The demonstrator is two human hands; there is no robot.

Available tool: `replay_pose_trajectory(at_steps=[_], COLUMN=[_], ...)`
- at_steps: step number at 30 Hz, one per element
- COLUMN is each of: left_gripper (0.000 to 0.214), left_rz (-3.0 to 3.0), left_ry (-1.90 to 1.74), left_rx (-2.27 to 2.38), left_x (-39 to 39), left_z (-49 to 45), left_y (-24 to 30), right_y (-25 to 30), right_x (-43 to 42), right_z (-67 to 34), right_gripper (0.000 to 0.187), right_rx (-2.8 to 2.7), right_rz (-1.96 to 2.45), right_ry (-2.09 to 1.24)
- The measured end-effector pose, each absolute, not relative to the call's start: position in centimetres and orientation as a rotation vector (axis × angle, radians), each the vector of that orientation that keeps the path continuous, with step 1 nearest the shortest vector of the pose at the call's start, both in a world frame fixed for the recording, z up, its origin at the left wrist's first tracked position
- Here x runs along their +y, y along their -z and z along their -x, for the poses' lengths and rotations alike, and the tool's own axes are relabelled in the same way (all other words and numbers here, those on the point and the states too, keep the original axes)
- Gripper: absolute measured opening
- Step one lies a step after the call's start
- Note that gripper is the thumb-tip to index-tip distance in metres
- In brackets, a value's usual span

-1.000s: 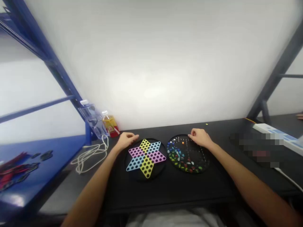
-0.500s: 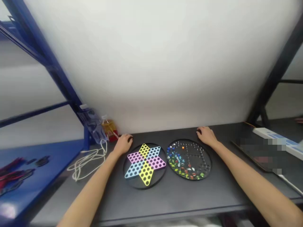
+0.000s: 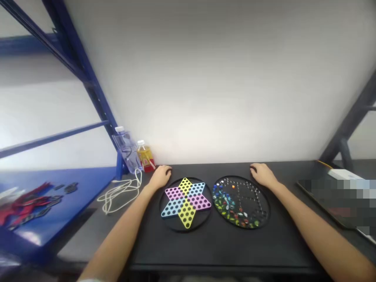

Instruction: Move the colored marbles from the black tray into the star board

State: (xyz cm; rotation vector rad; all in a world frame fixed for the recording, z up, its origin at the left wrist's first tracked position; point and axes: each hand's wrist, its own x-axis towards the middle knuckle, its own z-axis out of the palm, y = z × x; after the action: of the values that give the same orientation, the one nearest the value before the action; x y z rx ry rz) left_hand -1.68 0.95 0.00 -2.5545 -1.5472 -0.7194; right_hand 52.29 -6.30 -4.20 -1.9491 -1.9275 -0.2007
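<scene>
Our left hand (image 3: 160, 177) and right hand (image 3: 263, 175) rest empty, fingers (image 3: 168, 169) loosely curled, just above the star-patterned Chinese checkers board (image 3: 185, 231) and the round marble board (image 3: 241, 228) at lower centre.

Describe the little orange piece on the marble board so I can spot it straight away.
On the dark desk below the white wall, find the round black board holding marbles, to the right of the board printed with a coloured star; the person's right hand rests at its far edge. Near that edge, beside the blue and white marbles, sits a small orange piece, the only bright orange one visible.
</scene>
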Motion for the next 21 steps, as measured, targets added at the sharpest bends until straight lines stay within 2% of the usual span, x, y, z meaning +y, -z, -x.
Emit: replay_pose_trajectory(at_steps=[21], left_gripper=[0.037], left_rz=[2.587], left_ry=[0.691], left_rx=[-1.533], left_x=[0.38], left_z=[1.56], left_y=[-0.04], right_y=[4.13], right_x=[-6.53], right_z=[-52.14], right_gripper=[0.039], right_rx=[-1.941], right_rz=[1.942], right_ry=[0.184])
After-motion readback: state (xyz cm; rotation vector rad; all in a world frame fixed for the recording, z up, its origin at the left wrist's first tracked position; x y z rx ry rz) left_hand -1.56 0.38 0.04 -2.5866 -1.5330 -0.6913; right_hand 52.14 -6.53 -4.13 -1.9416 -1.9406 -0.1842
